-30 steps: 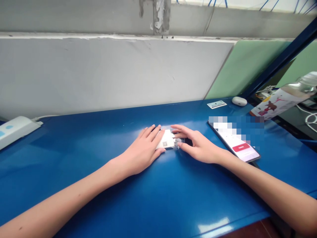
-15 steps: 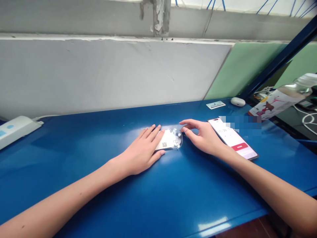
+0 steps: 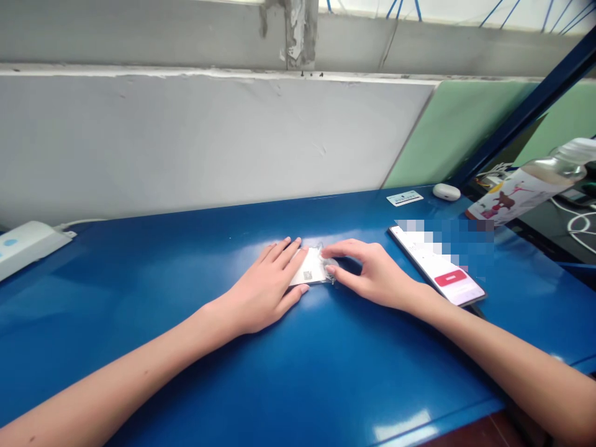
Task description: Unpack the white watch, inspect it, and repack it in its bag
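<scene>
A small clear plastic packet (image 3: 313, 270) with a white card and a code label lies on the blue table (image 3: 298, 372) at the centre. My left hand (image 3: 267, 288) lies flat on the packet's left part, fingers stretched out, pressing it down. My right hand (image 3: 370, 273) touches the packet's right end, where small parts show through the plastic; its thumb and fingers are curled down onto that end in a pinch.
A phone (image 3: 437, 267) with a lit screen lies right of my right hand. Behind it are a white card (image 3: 405, 198) and a white earbud case (image 3: 446, 192). A plastic bottle (image 3: 531, 183) lies at the far right. A white device (image 3: 25, 243) sits at the left edge.
My right hand lifted off the packet and drew back to the right half a second ago, then returned to the packet's right end. The left hand stayed pressed on it.
</scene>
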`<state>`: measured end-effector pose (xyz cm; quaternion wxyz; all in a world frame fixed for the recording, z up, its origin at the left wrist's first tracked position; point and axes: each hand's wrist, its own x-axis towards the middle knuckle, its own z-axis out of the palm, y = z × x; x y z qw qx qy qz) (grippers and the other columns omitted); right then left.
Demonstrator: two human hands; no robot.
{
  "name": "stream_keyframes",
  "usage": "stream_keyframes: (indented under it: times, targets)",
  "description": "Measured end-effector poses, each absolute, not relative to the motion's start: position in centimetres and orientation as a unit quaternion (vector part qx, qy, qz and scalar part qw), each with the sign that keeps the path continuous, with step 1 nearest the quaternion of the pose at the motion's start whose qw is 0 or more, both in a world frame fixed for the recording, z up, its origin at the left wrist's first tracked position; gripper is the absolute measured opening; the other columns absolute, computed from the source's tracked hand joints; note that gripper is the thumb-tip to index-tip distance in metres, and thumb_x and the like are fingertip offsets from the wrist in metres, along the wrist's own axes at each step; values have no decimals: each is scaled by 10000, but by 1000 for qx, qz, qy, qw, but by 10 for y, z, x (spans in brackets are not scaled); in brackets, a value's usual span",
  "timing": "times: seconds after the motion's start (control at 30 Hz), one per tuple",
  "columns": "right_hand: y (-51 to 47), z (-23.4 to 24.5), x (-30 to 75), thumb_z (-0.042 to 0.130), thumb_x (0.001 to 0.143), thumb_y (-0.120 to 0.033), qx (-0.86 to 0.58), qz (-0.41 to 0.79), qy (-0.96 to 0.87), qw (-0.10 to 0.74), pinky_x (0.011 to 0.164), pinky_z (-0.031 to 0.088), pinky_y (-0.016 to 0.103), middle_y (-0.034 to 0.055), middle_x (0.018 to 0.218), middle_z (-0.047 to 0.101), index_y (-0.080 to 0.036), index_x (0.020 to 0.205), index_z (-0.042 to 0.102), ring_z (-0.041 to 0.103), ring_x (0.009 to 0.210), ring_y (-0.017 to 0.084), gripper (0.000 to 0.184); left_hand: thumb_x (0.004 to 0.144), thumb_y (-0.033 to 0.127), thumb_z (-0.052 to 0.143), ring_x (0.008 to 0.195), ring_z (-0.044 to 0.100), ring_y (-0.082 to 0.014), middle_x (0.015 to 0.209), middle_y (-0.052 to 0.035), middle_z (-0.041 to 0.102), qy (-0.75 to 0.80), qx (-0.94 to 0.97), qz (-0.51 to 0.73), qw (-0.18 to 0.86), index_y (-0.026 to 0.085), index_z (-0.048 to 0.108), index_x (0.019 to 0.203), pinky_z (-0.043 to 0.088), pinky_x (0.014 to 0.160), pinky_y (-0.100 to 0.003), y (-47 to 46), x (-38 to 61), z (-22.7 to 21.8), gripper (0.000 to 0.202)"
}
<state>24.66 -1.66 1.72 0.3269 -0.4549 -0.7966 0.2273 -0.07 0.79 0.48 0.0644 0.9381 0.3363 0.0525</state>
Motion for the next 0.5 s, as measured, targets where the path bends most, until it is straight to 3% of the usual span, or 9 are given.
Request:
stream_keyframes:
  times: [0.17,0.37,0.5]
  targets:
    - [-14,13,247,639,908,-261,-420,139,-838,319,1001,519,500,87,1117,764,-223,1022,766,604,1218,304,175,1034,473,354,1496,234,-363,1609,-179,293,333,938,65,68,115,302,1546,266,1183,-542,7,-1,5,627]
    - [-14,14,245,670,892,-274,-409,147,-852,292,1033,504,507,109,1161,745,-201,1066,748,574,1259,317,204,1043,463,328,1494,237,-365,1606,-181,299,334,938,64,63,103,316,1540,273,1178,-547,7,-1,4,614]
    - [-15,14,245,591,937,-234,-400,134,-865,270,1043,495,528,126,1189,736,-171,1087,744,565,1278,318,222,1051,455,303,1494,238,-362,1606,-176,302,337,938,51,64,93,321,1539,271,1180,-541,7,0,5,608]
